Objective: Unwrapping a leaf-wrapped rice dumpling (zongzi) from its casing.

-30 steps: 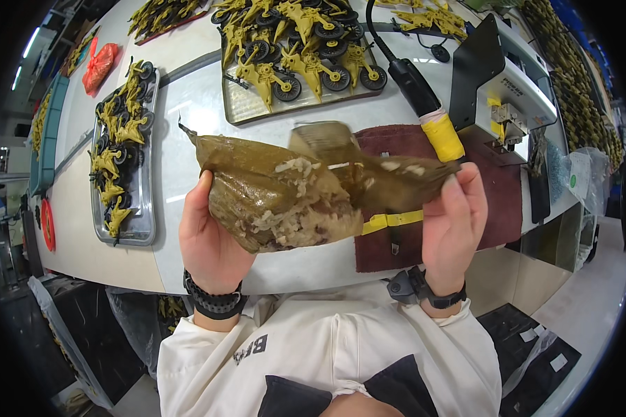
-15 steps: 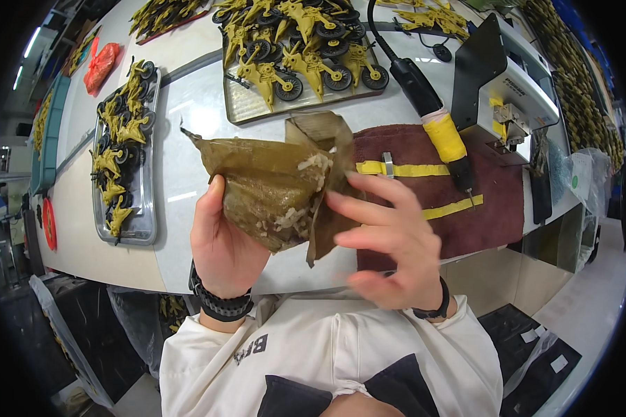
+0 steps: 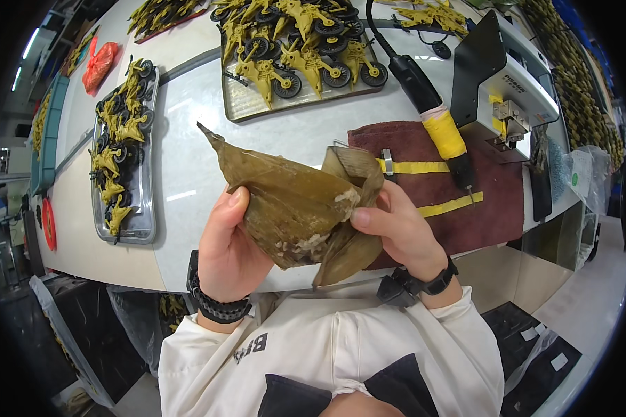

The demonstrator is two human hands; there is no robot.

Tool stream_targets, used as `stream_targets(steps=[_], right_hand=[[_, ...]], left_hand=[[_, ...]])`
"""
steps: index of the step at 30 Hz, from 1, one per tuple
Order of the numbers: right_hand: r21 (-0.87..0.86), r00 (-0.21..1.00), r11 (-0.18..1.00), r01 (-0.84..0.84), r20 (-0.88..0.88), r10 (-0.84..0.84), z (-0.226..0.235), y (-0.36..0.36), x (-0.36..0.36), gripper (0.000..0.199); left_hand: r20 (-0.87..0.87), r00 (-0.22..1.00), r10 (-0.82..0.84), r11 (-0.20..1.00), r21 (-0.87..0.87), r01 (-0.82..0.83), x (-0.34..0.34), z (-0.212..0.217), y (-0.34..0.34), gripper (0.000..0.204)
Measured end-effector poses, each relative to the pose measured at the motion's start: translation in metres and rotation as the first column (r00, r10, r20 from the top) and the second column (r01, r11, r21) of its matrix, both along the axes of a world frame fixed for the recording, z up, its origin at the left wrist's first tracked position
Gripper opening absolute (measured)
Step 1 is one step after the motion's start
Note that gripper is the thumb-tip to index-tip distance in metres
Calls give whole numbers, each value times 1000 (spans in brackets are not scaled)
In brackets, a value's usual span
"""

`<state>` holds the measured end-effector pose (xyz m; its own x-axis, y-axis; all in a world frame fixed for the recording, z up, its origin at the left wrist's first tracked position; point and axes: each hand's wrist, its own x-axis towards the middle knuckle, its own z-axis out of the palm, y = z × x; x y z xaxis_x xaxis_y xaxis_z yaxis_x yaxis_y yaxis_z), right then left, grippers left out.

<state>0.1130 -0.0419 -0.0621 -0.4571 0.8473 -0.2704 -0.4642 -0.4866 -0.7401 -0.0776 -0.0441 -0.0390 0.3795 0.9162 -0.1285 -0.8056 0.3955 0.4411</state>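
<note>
Two hands on one leaf-wrapped rice parcel (image 3: 285, 191) in the head view: left hand (image 3: 231, 247) grasping its left side, thumb laid on the leaf and fingers mostly hidden behind; right hand (image 3: 409, 229) pinching loose leaf at the right end, thumb in front. Held up over the near edge of the worktable (image 3: 188, 156), around mid-length, just off the left edge of the maroon mat (image 3: 497, 226).

For the step in hand, judged to be handling the loose wrapper: cradle the weight with the left, leave the fine work to the right. Pinch leaf only, not filling; press lightly, the rice probably being sticky and quick to smear. Bend along the veins, not across, to lessen the risk of splitting. Best done well clear of the black-and-yellow handpiece (image 3: 444, 137) over the mat.

As for looks: olive-brown, creased, faintly glossy, finely veined; drawn to a dark narrow tip toward the worktable's far left corner. Pale rice grains (image 3: 311, 244) showing at the lower opening; one flap folded up at right, another hanging to a point below. Inner filling too shadowed to tell.
</note>
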Motion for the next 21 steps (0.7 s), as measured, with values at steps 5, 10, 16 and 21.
stream_targets(steps=[5, 10, 16, 21], right_hand=[[-46, 989, 999, 15, -145, -22, -4, -1, -5, 34], [-56, 992, 998, 16, -128, -23, -7, -1, -6, 31], [-84, 982, 994, 73, -170, -87, -10, -4, -8, 31], [-93, 979, 990, 108, -161, -122, -7, -6, -9, 32]], left_hand=[[-22, 1000, 7, 1000, 2, -7, -1, -1, -2, 34], [-15, 1000, 12, 1000, -22, -12, -2, -1, -2, 34], [102, 994, 46, 999, -4, -46, -2, -4, 0, 34], [174, 978, 113, 993, -53, -105, 0, -3, -2, 33]])
